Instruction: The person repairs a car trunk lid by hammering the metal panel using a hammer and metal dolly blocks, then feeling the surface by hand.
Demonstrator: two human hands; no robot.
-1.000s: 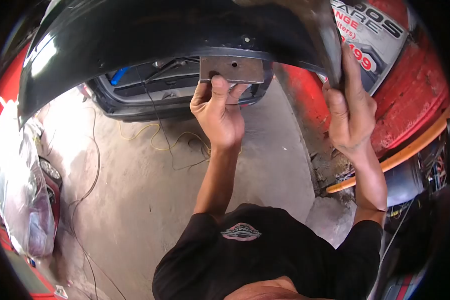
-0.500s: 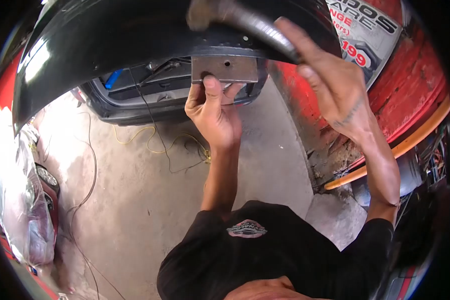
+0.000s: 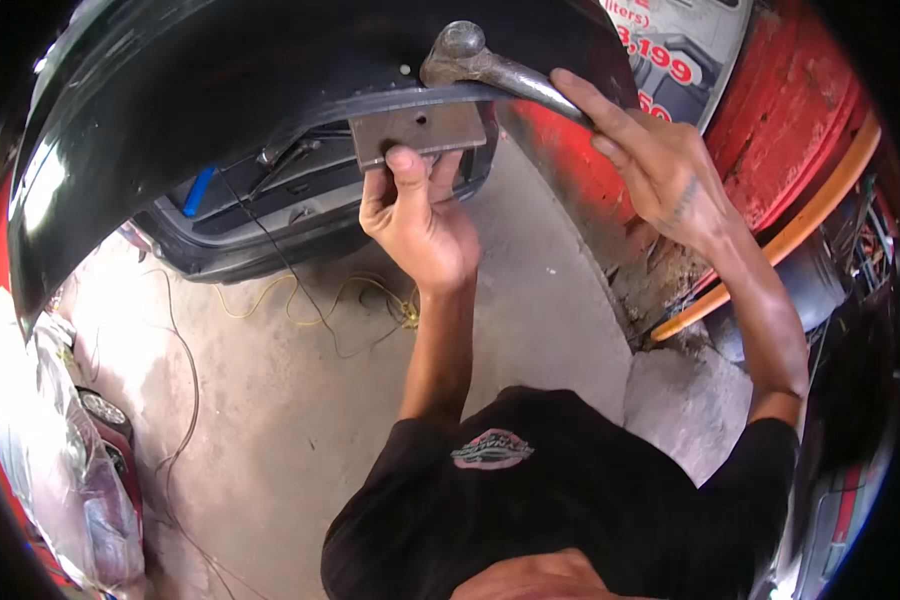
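Note:
A black car body panel [image 3: 220, 90], apparently a raised tailgate or trunk lid, spans the top of the head view. My left hand [image 3: 420, 220] grips a flat metal plate [image 3: 400, 133] with a hole in it, thumb on the near side, held up against the panel's lower edge. In my right hand [image 3: 660, 170] is a ball-peen hammer [image 3: 515, 78], gripped by its metal handle with the index finger stretched along it. The hammer head lies at the panel just above the plate; whether it touches cannot be made out.
Behind the plate is an open car rear [image 3: 260, 235] with a blue object [image 3: 199, 190] inside. Cables [image 3: 185, 380] run over the concrete floor [image 3: 290, 430]. A plastic-covered item [image 3: 60, 460] stands left. At right are a red wall [image 3: 770, 150], a sign [image 3: 670, 50] and an orange pipe [image 3: 770, 260].
The hammer has come down from above, its head now sharp and close to the panel edge over the plate. The view has shifted slightly; my left hand still holds the plate.

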